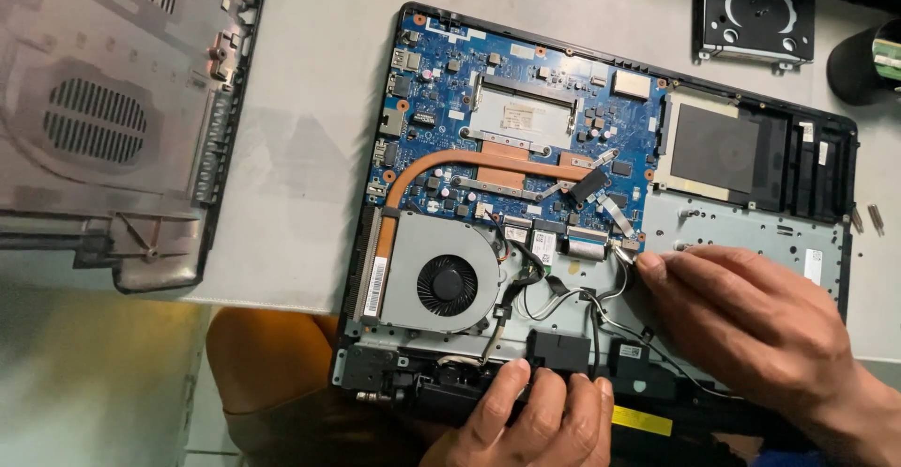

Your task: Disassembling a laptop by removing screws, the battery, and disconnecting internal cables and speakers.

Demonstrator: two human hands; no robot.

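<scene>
An opened laptop lies on the white table with its blue circuit board, copper heat pipe and grey fan exposed. My left hand grips the black hinge part along the laptop's near edge, fingers curled over it. My right hand rests on the grey metal plate at the lower right, its fingertips pinching thin wires beside a small card below the board. More black and white wires run across the near part of the case.
The removed grey bottom cover lies upside down at the left. A black drive bracket and a dark cylinder sit at the top right. Small screws lie by the laptop's right edge. The table's near edge runs just left of the laptop.
</scene>
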